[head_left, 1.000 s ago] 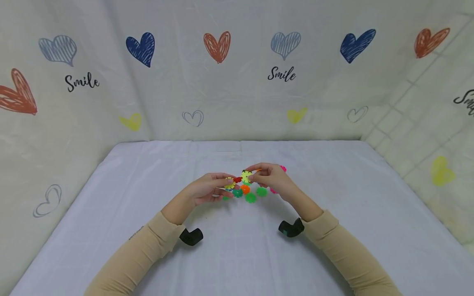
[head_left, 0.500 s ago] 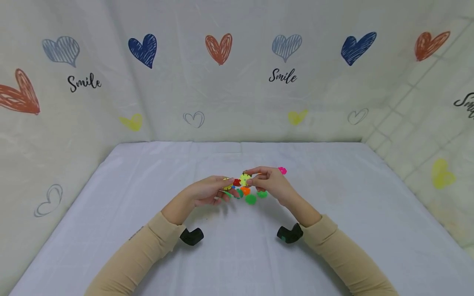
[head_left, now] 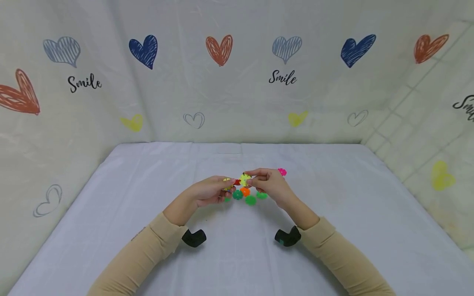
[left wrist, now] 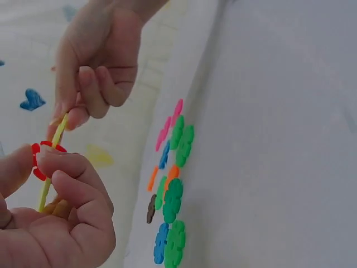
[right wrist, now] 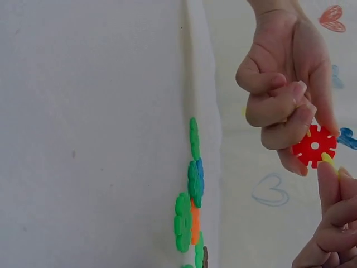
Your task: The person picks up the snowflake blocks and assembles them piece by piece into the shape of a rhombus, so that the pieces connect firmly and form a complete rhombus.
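Observation:
A red notched plastic disc [right wrist: 315, 146] sits between two yellow flower-shaped discs, touching both. Pinched in my left hand [head_left: 211, 191] are the left yellow disc [head_left: 226, 184] and the red disc beside it. My right hand [head_left: 272, 185] pinches the other yellow disc [head_left: 244, 179] between thumb and index finger, its edge meeting the red one. In the left wrist view this yellow disc [left wrist: 62, 125] is seen edge-on. How deep the notches interlock cannot be made out. Both hands are raised over the table.
Loose flower discs lie on the white tabletop [head_left: 237, 263] below the hands: green [head_left: 250, 200], teal [head_left: 238, 194], orange [head_left: 245, 191], pink [head_left: 282, 172], blue [left wrist: 160, 243] and brown [left wrist: 151, 209]. A hanging cloth [head_left: 240, 94] printed with hearts stands behind the table.
My right hand has shifted slightly left and down with its yellow disc, closer to the left hand. The left hand's lower fingers have drawn in, uncovering the teal disc.

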